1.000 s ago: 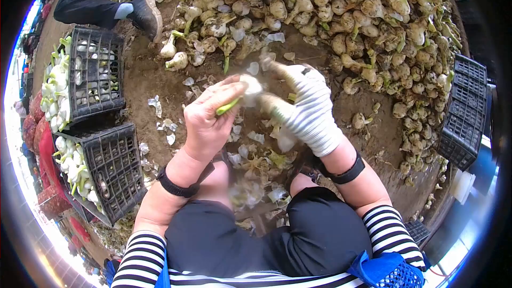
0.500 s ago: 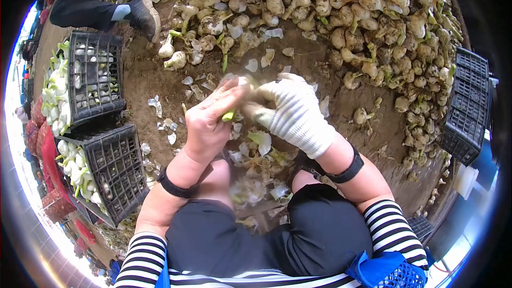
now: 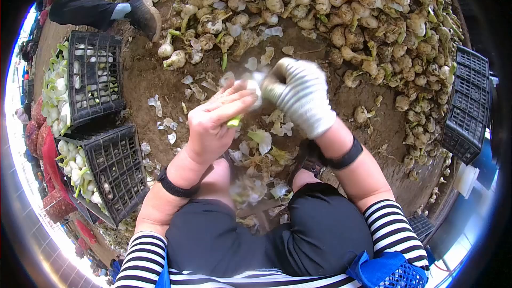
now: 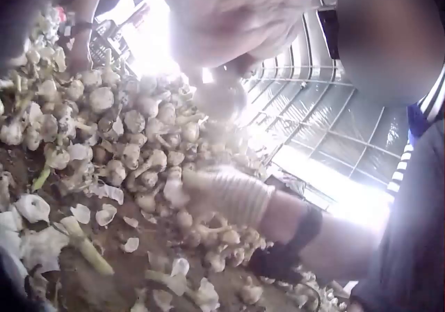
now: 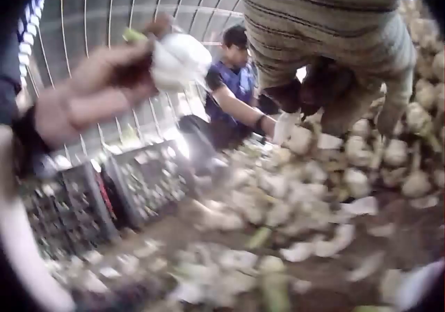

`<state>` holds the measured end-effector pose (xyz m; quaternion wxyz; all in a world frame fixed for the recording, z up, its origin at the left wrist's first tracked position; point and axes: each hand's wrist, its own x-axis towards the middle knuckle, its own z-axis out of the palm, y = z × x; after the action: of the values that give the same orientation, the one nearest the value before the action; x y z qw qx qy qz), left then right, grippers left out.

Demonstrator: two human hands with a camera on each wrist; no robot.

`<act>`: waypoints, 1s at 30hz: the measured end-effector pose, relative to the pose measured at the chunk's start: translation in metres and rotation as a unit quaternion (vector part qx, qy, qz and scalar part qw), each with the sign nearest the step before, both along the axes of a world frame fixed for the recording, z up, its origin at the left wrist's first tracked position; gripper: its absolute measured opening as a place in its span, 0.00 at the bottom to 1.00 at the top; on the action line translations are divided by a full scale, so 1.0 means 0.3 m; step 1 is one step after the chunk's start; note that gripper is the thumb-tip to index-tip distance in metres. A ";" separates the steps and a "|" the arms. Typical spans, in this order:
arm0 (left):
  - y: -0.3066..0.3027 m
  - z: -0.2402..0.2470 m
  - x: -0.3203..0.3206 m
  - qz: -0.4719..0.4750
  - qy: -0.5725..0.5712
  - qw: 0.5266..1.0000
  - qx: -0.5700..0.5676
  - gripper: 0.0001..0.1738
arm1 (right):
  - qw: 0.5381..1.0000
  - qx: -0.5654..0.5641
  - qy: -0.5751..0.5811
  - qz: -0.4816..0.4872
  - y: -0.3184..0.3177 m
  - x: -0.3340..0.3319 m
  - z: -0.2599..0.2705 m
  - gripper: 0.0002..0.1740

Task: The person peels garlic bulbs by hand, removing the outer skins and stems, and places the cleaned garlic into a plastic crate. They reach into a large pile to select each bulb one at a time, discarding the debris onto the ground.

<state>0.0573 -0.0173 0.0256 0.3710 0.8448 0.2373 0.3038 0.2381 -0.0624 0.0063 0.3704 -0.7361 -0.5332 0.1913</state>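
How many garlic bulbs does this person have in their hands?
1: a white bulb, held in the left hand. The gloved right hand shows none, though its fingers may hide something.

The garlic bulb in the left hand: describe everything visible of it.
The garlic bulb is white, rounded and smooth-looking, its outside largely clean. A short green stem shows on its other side. The left hand grips it above the ground, leaving the white end jutting out. Motion blur hides finer detail.

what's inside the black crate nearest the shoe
Pale garlic bulbs with green stems top the crate, more showing through its slotted side; whatever lies deeper is covered.
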 end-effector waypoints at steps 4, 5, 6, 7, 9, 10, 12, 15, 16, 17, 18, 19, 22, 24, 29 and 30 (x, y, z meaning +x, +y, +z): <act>0.026 -0.005 -0.023 0.049 -0.152 0.945 -0.285 0.17 | 0.985 -0.130 -0.086 -0.068 0.004 0.155 -0.144 0.13; 0.035 -0.032 -0.033 0.046 -0.225 0.900 -0.370 0.17 | 0.991 -0.063 -0.103 -0.064 -0.023 0.142 -0.129 0.13; 0.040 -0.055 -0.038 0.028 -0.260 0.876 -0.405 0.17 | 0.997 -0.001 0.057 -0.044 -0.025 0.114 -0.093 0.10; 0.046 -0.060 -0.039 0.028 -0.262 0.876 -0.403 0.17 | 0.977 0.036 0.208 -0.040 -0.030 0.078 -0.077 0.09; 0.047 -0.066 -0.046 0.056 -0.329 0.742 -0.582 0.16 | 0.975 -0.005 0.223 -0.004 -0.028 0.035 0.018 0.09; 0.050 -0.069 -0.046 0.043 -0.352 0.707 -0.612 0.15 | 0.979 -0.004 0.202 -0.007 -0.027 0.030 0.032 0.08; 0.077 -0.077 -0.071 0.034 -0.374 0.661 -0.649 0.15 | 0.982 -0.046 0.184 -0.017 -0.033 0.053 0.014 0.08; 0.102 -0.089 -0.126 0.071 -0.395 0.629 -0.666 0.16 | 0.999 0.027 0.018 -0.010 -0.062 0.081 -0.088 0.23; 0.112 -0.095 -0.151 0.073 -0.415 0.619 -0.663 0.17 | 1.000 -0.007 -0.013 -0.008 -0.079 0.084 -0.107 0.27; 0.116 -0.096 -0.168 0.074 -0.433 0.607 -0.662 0.18 | 0.998 -0.043 -0.044 -0.008 -0.106 0.094 -0.128 0.31; 0.118 -0.043 -0.158 0.198 -0.415 0.636 -0.620 0.19 | 0.992 -0.121 -0.010 -0.029 -0.138 0.113 -0.146 0.32; 0.150 -0.054 -0.255 0.166 -0.406 0.673 -0.595 0.20 | 0.992 -0.049 -0.115 -0.027 -0.193 0.160 -0.223 0.30; 0.220 0.057 -0.655 0.261 -0.464 0.689 -0.491 0.22 | 0.957 -0.037 -0.216 -0.190 -0.379 0.348 -0.312 0.27; 0.301 0.090 -1.070 0.160 -0.609 0.641 -0.438 0.21 | 0.917 -0.044 -0.192 -0.348 -0.551 0.488 -0.431 0.25; 0.209 0.185 -1.028 0.201 -0.552 0.726 -0.358 0.25 | 0.863 -0.386 -0.153 -0.289 -0.670 0.518 -0.467 0.28; 0.215 0.023 -1.125 0.074 -0.514 0.634 -0.573 0.21 | 0.878 -0.368 -0.166 -0.256 -0.682 0.504 -0.436 0.28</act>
<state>-0.2802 0.0471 0.0324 0.8188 0.1496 0.1964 0.5183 0.3893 -0.2670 -0.1245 0.0151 -0.9512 -0.2705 0.1474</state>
